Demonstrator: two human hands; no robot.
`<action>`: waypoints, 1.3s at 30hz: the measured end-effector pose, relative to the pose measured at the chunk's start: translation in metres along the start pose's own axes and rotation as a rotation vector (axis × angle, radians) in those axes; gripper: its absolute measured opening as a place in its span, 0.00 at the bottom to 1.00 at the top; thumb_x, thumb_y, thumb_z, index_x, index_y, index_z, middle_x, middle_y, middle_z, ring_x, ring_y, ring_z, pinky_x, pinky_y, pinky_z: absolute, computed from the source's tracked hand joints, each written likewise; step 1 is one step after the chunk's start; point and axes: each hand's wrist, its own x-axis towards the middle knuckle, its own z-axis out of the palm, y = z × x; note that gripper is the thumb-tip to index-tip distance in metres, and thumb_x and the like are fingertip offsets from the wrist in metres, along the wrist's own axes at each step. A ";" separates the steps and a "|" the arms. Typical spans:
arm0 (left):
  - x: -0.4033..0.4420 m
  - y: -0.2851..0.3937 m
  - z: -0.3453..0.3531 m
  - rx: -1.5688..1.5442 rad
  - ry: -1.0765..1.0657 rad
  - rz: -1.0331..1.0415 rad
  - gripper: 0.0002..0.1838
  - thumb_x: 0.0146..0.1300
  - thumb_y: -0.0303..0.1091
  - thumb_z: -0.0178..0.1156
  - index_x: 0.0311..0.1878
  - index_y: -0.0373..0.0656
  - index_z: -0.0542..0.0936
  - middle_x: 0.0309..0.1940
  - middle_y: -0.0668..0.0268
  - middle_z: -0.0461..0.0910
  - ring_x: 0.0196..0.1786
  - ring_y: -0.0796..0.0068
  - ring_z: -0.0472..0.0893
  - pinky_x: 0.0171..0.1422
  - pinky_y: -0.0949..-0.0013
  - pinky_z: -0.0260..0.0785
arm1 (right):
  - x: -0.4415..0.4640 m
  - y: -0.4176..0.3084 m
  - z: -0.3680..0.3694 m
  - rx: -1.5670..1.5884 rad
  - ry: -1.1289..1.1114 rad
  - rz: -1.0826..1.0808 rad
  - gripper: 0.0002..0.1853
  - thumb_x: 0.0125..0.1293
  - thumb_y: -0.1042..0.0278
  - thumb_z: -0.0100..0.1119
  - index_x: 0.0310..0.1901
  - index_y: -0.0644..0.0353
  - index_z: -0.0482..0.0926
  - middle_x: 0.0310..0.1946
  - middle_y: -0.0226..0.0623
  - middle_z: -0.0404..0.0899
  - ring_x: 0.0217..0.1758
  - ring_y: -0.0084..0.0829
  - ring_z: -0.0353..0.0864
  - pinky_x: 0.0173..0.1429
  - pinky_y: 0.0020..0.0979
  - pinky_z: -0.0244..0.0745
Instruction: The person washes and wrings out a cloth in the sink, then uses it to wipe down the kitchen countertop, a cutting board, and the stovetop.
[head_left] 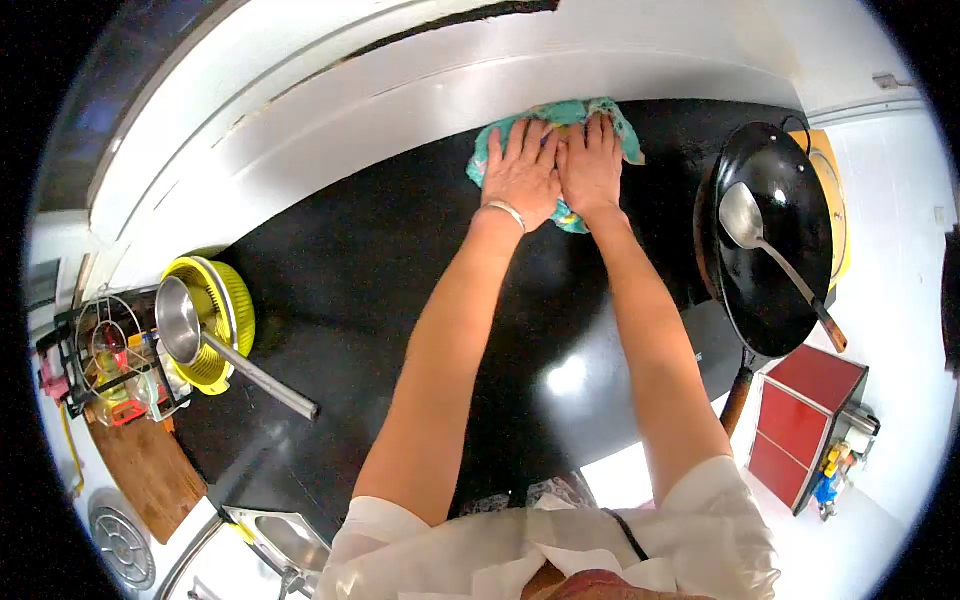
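A green-blue patterned cloth (628, 142) lies spread and wrinkled on the black countertop (340, 260), near its far edge by the wall. My left hand (524, 182), with a pale bangle at the wrist, presses flat on the cloth with its fingers spread. Right beside it, my right hand (592, 172) also lies flat on the cloth, fingers stretched forward. The two hands touch or nearly touch at the thumbs. Parts of the cloth are hidden under both palms.
At the right a black wok (765, 305) holds a metal ladle (741, 216). On the left stands a yellow-green colander (240, 310) with a long-handled metal dipper (180, 322) across it. Beyond are a wire rack (108, 335), a wooden board (150, 472), a sink (300, 540) and a red cabinet (800, 425).
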 end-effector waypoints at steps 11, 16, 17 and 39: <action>-0.083 -0.075 -0.029 0.004 0.050 -0.126 0.32 0.69 0.40 0.51 0.77 0.46 0.64 0.78 0.59 0.58 0.83 0.54 0.50 0.82 0.44 0.47 | -0.018 -0.131 -0.013 -0.023 -0.151 0.095 0.30 0.76 0.48 0.43 0.74 0.55 0.68 0.79 0.51 0.57 0.84 0.59 0.45 0.81 0.67 0.38; -0.148 -0.101 -0.049 0.170 -0.011 -0.310 0.35 0.70 0.44 0.51 0.79 0.50 0.60 0.82 0.58 0.52 0.83 0.50 0.49 0.81 0.40 0.48 | -0.043 -0.193 -0.033 0.107 -0.185 -0.077 0.30 0.76 0.49 0.46 0.75 0.51 0.67 0.80 0.47 0.55 0.85 0.59 0.41 0.80 0.70 0.34; -0.162 -0.100 -0.047 0.240 0.001 -0.352 0.35 0.71 0.45 0.50 0.80 0.50 0.60 0.82 0.58 0.51 0.83 0.49 0.49 0.81 0.38 0.47 | -0.049 -0.199 -0.038 0.128 -0.192 -0.130 0.30 0.76 0.49 0.47 0.76 0.50 0.66 0.80 0.46 0.55 0.85 0.58 0.40 0.80 0.71 0.33; -0.337 0.197 -0.026 -0.139 -0.189 -0.108 0.39 0.69 0.45 0.53 0.77 0.33 0.59 0.82 0.42 0.45 0.83 0.32 0.41 0.75 0.23 0.38 | -0.366 0.003 -0.125 0.301 -0.182 -0.212 0.27 0.71 0.63 0.57 0.69 0.64 0.72 0.76 0.49 0.61 0.83 0.56 0.50 0.78 0.64 0.50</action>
